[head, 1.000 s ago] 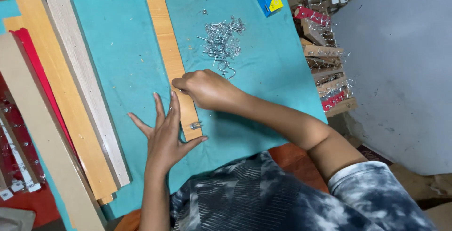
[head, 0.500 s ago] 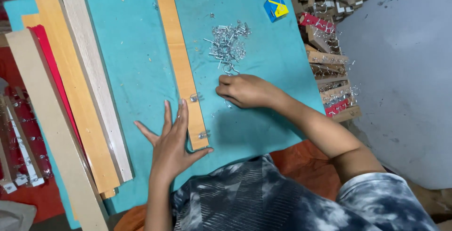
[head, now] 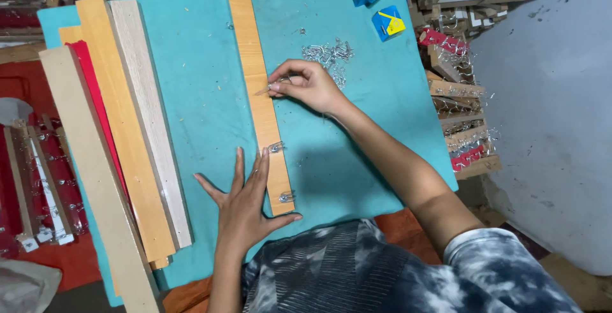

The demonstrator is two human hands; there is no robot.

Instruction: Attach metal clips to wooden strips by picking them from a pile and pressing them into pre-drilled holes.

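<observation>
I've got a long orange wooden strip (head: pixel 258 83) lying flat on teal, two small metal clips (head: pixel 281 171) on its edge.

even, fairly bright light from above falls on the teal tabletop (head: pixel 191 96) without glare, a soft shadow lies under the right forearm (head: pixel 389 160) at centre frame, focus is mostly sharp, and the left and lower-left edges fall dimmer.

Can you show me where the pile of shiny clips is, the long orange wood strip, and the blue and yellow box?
pile of metal clips (head: pixel 326 54), head view, middle of the heap
orange wood strip (head: pixel 254 64), head view, upper face
blue and yellow box (head: pixel 389 22), head view, top
</observation>
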